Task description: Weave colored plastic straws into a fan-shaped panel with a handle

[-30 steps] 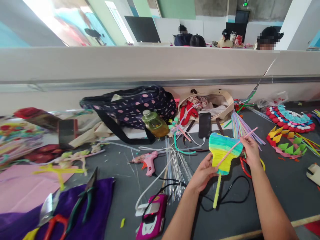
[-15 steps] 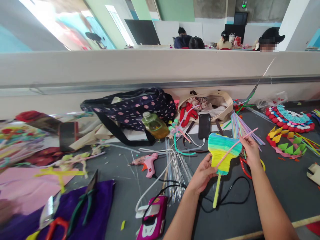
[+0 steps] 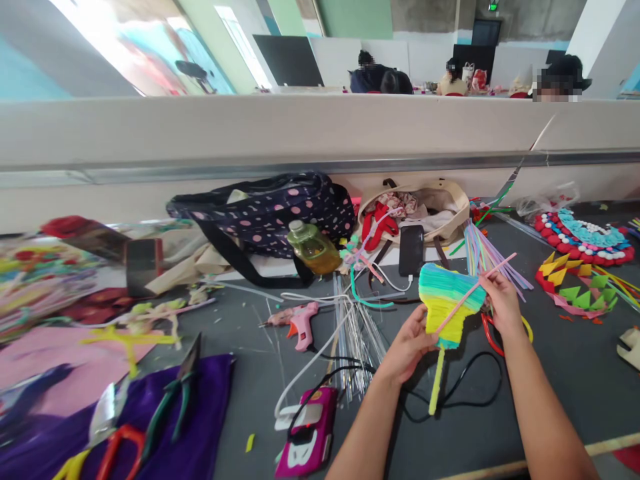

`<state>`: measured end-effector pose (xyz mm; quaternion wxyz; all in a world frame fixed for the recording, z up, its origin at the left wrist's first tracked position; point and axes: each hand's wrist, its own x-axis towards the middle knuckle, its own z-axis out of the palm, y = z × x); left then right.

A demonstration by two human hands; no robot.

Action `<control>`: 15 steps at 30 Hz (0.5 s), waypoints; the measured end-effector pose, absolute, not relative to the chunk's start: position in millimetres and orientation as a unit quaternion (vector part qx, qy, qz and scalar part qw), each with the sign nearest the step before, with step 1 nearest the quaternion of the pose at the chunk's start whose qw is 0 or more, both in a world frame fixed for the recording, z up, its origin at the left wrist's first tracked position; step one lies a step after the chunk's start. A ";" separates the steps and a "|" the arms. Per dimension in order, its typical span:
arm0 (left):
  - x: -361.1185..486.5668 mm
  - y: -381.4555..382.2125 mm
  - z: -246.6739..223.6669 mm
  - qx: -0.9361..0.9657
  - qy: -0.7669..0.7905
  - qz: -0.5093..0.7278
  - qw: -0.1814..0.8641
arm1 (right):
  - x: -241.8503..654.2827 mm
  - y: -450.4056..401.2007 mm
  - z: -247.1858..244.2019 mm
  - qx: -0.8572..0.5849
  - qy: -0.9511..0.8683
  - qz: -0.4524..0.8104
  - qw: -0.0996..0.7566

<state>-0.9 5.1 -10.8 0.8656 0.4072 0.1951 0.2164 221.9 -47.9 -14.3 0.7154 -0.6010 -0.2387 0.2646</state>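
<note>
A flat fan-shaped piece (image 3: 447, 307), teal at the top and yellow below with a thin yellow stem, hangs above the dark table between my hands. A pink strip (image 3: 465, 298) lies diagonally across its face. My left hand (image 3: 413, 341) pinches the lower left edge of the piece, near the strip's lower end. At the upper right corner, my right hand (image 3: 501, 300) holds the strip's upper part against the piece. A black cable (image 3: 470, 403) loops beneath.
Left of my hands are a pink glue gun (image 3: 301, 323), a magenta power box (image 3: 314, 433) and clear sticks (image 3: 357, 340). Pliers (image 3: 175, 397) and red-handled scissors (image 3: 120, 447) lie on purple cloth. Behind stand a green bottle (image 3: 314, 248) and a phone (image 3: 411, 250).
The camera view has shifted slightly. My hands keep nearly the same hold on the piece and strip. At the lower left, a dark blue object now shows over the pink sheet.
</note>
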 end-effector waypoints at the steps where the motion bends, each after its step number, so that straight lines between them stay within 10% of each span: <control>1: -0.8 5.0 -10.8 0.408 0.195 0.216 0.865 | 222.1 -47.7 -14.7 -0.593 -0.232 0.275 0.720; 15: -0.5 4.7 -11.2 0.412 0.199 0.218 0.862 | 219.2 -45.6 -12.1 -0.595 -0.212 0.264 0.729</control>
